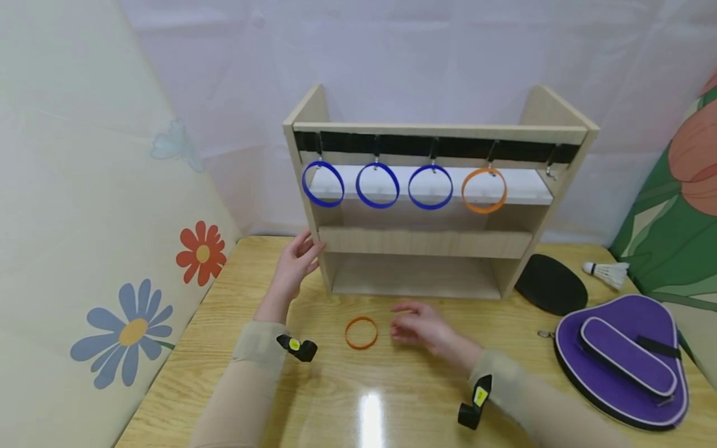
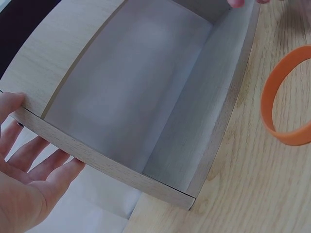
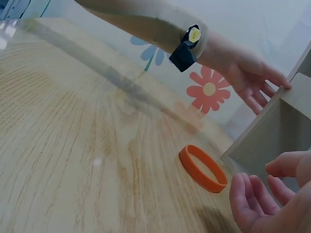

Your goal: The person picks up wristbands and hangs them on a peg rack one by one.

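An orange silicone wristband (image 1: 361, 347) lies flat on the table in front of the wooden shelf (image 1: 426, 242). My left hand (image 1: 295, 261) holds the shelf's left side panel, the thumb on its front edge and the fingers along the outer face, as the left wrist view shows. Just right of the loose wristband hovers my right hand (image 1: 422, 326), fingers loosely bent with nothing between them. Three blue wristbands (image 1: 323, 204) and one orange wristband (image 1: 484, 210) hang from hooks on the shelf's black strip (image 1: 403, 144). The rightmost hook (image 1: 551, 173) carries no band.
Right of the shelf lie a black paddle (image 1: 551, 285), partly behind the shelf, and a white shuttlecock (image 1: 607, 272). Nearer sits a purple zipped case (image 1: 622, 361) by the table's right side. A flower-printed wall covering (image 1: 131, 330) borders the table on the left.
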`<action>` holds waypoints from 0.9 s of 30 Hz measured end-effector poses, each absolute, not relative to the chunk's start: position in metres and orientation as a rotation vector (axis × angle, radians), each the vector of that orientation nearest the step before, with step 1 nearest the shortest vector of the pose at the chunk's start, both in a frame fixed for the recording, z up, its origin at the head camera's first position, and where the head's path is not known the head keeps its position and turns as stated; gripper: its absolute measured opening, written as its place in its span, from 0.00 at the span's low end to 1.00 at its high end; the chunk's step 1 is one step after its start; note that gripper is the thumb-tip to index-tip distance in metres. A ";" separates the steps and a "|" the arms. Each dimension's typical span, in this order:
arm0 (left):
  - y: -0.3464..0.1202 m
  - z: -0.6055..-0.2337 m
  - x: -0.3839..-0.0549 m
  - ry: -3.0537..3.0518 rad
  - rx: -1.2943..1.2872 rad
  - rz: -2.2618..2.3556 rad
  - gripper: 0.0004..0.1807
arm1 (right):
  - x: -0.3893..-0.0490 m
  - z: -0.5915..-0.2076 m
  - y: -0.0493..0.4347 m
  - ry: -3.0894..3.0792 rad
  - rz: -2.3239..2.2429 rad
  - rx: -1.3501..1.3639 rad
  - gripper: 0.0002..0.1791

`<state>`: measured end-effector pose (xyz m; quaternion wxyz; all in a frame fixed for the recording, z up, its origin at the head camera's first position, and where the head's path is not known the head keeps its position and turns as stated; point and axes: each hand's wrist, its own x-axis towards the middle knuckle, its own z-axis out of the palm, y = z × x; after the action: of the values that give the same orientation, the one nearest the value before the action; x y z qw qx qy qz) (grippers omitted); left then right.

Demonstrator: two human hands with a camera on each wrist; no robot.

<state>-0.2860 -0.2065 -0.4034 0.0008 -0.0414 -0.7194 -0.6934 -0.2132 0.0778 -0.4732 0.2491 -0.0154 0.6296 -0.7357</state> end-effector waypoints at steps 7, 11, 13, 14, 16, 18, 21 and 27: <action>-0.207 -0.403 -0.286 -2.260 -0.122 -2.173 0.31 | -0.212 -0.479 0.068 1.720 -1.959 -0.038 0.25; -0.207 -0.404 -0.287 -2.259 -0.110 -2.178 0.31 | -0.212 -0.480 0.063 1.726 -1.934 -0.018 0.24; -0.207 -0.405 -0.287 -2.264 -0.103 -2.178 0.31 | -0.212 -0.481 0.061 1.729 -1.921 -0.012 0.24; -0.207 -0.405 -0.288 -2.264 -0.100 -2.180 0.31 | -0.212 -0.481 0.060 1.732 -1.915 -0.008 0.24; -0.207 -0.406 -0.288 -2.262 -0.098 -2.185 0.31 | -0.212 -0.482 0.059 1.740 -1.905 -0.012 0.24; -0.207 -0.406 -0.288 -2.262 -0.098 -2.189 0.31 | -0.212 -0.483 0.058 1.750 -1.899 -0.019 0.24; -0.207 -0.406 -0.288 -2.258 -0.097 -2.191 0.31 | -0.212 -0.484 0.056 1.766 -1.887 -0.035 0.24; -0.207 -0.406 -0.288 -2.250 -0.108 -2.187 0.31 | -0.213 -0.487 0.052 1.796 -1.879 -0.049 0.24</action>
<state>-0.2880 -0.2073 -0.4059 0.0009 -0.0343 -0.7167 -0.6966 -0.2133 0.0524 -0.4867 0.2675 -0.0183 0.6657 -0.6963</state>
